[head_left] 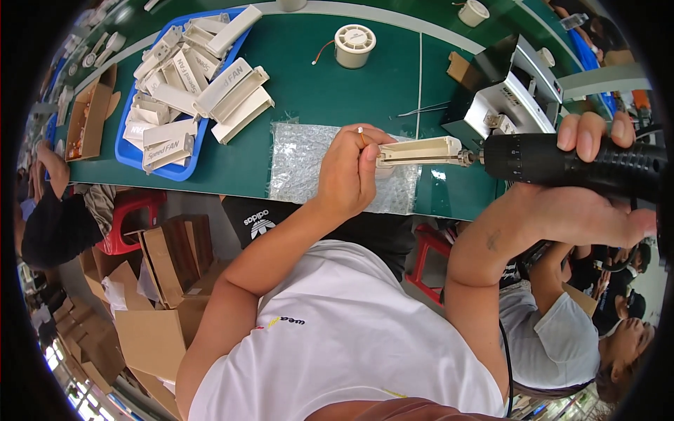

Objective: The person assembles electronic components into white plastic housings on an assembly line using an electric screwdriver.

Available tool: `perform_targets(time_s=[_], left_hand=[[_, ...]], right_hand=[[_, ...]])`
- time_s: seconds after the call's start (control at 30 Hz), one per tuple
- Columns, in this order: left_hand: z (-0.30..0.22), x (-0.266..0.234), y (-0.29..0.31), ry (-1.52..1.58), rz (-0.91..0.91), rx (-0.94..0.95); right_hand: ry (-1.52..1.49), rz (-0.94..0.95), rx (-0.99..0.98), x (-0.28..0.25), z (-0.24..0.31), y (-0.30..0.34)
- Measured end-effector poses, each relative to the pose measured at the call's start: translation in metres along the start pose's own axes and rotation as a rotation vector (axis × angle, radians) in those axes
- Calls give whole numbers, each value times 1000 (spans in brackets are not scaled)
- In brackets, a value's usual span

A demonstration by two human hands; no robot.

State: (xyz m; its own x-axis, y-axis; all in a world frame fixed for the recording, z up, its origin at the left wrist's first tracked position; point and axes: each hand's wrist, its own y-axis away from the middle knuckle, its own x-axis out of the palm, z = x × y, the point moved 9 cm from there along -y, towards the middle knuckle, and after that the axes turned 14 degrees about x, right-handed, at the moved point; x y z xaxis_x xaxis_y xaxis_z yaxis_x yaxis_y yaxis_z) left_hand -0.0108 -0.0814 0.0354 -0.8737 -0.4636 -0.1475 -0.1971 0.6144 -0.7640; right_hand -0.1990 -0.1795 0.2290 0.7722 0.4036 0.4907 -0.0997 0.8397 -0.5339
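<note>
My left hand (347,175) is closed around one end of a long, off-white plastic housing (421,149), holding it level above a sheet of bubble wrap (298,165). A short orange wire with a white plug (361,133) pokes up at its fingers. A black electric screwdriver (537,158) lies sideways in my right hand (572,210), fingers curled over the top and palm beneath. Its metal bit meets the housing's right end; whether a screw sits there is too small to tell.
A blue bin (125,154) heaped with off-white housings stands at the left, beside an open cardboard box (90,123). A round white fan unit (354,46) sits further back. Right of it are tweezers (423,111) and a black-and-silver machine (484,95). A co-worker (562,337) is close on the right.
</note>
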Motion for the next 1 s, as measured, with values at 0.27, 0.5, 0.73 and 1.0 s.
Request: perform_targets(time_s=[0.27, 0.5, 0.73, 1.0], left_hand=[[6, 7, 9, 45, -28, -54], [-7, 2, 9, -33, 48, -96], [0, 8, 11, 50, 10, -129], [0, 1, 3, -14, 9, -104]], right_hand=[[-67, -59, 23, -3, -1, 29], [21, -77, -9, 3, -3, 36], [130, -209, 85, -7, -11, 37], [225, 100, -41, -21, 63, -17]])
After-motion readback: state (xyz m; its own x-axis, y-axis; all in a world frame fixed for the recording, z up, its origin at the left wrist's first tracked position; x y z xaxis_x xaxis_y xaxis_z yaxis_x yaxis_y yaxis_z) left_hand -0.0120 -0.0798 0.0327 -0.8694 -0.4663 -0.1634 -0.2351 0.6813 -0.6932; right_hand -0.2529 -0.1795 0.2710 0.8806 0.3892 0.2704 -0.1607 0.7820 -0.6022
